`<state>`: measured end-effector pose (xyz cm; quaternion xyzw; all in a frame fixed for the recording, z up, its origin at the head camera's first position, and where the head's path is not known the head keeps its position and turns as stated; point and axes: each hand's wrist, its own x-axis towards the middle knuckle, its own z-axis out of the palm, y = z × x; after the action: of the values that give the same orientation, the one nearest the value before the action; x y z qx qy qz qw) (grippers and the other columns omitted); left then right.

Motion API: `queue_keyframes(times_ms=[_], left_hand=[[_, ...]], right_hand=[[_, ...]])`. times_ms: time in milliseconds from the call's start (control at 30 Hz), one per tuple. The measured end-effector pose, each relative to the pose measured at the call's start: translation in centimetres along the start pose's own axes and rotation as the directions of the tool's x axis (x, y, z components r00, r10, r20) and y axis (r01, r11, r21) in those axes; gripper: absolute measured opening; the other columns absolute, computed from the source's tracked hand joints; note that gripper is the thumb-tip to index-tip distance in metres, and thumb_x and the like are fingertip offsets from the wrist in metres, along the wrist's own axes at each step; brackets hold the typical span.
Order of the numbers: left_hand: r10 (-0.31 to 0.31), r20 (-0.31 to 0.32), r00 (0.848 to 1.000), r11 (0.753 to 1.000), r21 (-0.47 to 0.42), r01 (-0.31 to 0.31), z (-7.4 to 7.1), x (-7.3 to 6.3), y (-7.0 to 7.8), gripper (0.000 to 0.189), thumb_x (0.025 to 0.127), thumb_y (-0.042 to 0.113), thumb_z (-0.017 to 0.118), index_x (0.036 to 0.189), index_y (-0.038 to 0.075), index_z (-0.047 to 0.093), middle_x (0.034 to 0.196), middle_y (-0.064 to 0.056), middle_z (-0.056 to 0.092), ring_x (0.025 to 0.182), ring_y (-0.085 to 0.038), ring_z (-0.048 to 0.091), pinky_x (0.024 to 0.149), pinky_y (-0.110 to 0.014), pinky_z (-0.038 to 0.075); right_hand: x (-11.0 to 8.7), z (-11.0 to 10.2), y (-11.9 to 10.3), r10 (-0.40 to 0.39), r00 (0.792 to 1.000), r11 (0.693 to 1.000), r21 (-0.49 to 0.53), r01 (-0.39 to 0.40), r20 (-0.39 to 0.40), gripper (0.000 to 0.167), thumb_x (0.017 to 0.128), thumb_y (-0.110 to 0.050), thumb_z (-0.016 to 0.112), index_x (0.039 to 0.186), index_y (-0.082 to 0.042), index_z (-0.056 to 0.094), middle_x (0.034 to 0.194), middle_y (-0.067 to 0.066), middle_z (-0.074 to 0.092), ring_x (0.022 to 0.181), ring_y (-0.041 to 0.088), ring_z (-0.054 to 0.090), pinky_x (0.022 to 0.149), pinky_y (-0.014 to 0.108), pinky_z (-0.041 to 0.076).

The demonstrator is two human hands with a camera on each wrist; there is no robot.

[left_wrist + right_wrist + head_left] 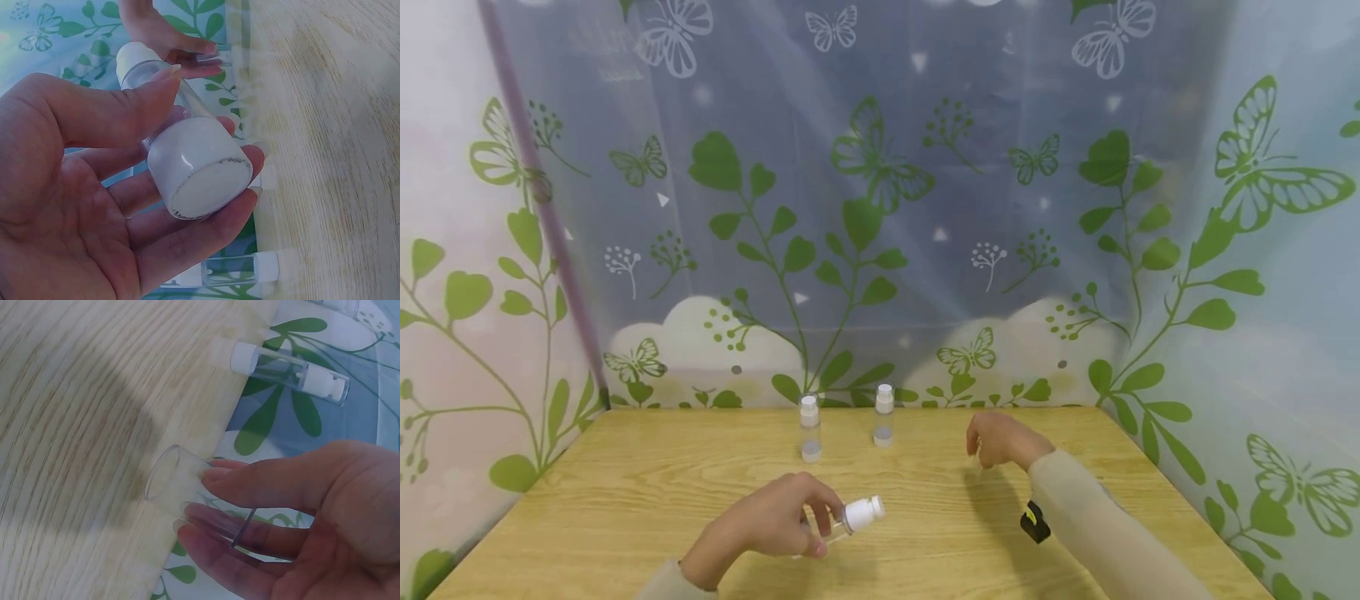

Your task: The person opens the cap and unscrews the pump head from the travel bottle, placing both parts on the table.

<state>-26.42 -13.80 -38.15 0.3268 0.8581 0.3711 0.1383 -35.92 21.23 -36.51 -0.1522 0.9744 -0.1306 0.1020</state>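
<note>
My left hand [778, 512] holds a small clear pump bottle, tilted over the near part of the table, its white pump head [862, 513] pointing right. In the left wrist view the thumb lies across the clear body and the fingers curl under the white base [200, 165]. To the right and farther back, my right hand [1000, 440] pinches a clear plastic cap [178, 478] between thumb and fingers. The cap's open rim points at the wood, low over the table. Two similar bottles, a left one [810, 429] and a right one [883, 417], stand upright with clear caps over their white tops.
The wooden table [625, 492] ends at a printed curtain [925, 275] with leaves and butterflies, which also hangs along both sides. A small black object with a yellow patch [1035, 522] shows beside the right sleeve [1097, 525].
</note>
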Motion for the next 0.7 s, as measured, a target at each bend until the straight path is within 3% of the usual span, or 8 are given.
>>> queue_keyframes(times_ms=[200,433,700], left_hand=[[0.011,0.004,1.000,1.000,0.005,-0.011,-0.1,0.0,0.1,0.031,0.077,-0.005,0.081,0.106,0.005,0.077,0.089,-0.008,0.076,0.072,-0.008,0.064,0.062,-0.023,0.054],[0.010,0.013,1.000,1.000,0.016,-0.010,-0.1,0.0,0.0,0.030,0.078,-0.003,0.082,0.106,0.005,0.077,0.089,-0.005,0.076,0.077,-0.007,0.065,0.066,-0.022,0.054],[0.020,0.009,1.000,1.000,0.014,-0.020,0.0,0.1,-0.2,0.029,0.078,-0.003,0.082,0.104,0.007,0.077,0.089,-0.004,0.076,0.076,-0.007,0.064,0.065,-0.022,0.054]], right_hand=[[0.7,0.2,0.4,0.017,1.000,1.000,-0.010,-0.017,0.004,0.033,0.080,0.018,0.066,0.102,-0.004,0.078,0.121,0.015,0.072,0.118,0.039,0.065,0.073,0.035,0.055],[1.3,0.5,1.0,0.055,0.998,0.998,-0.028,-0.055,0.002,0.031,0.084,0.015,0.066,0.103,-0.006,0.078,0.114,0.009,0.074,0.113,0.036,0.068,0.082,0.042,0.061],[1.7,0.4,1.2,0.083,0.997,0.996,-0.029,-0.083,-0.006,0.029,0.086,0.014,0.067,0.105,-0.005,0.077,0.113,0.010,0.075,0.104,0.032,0.070,0.079,0.041,0.062]])
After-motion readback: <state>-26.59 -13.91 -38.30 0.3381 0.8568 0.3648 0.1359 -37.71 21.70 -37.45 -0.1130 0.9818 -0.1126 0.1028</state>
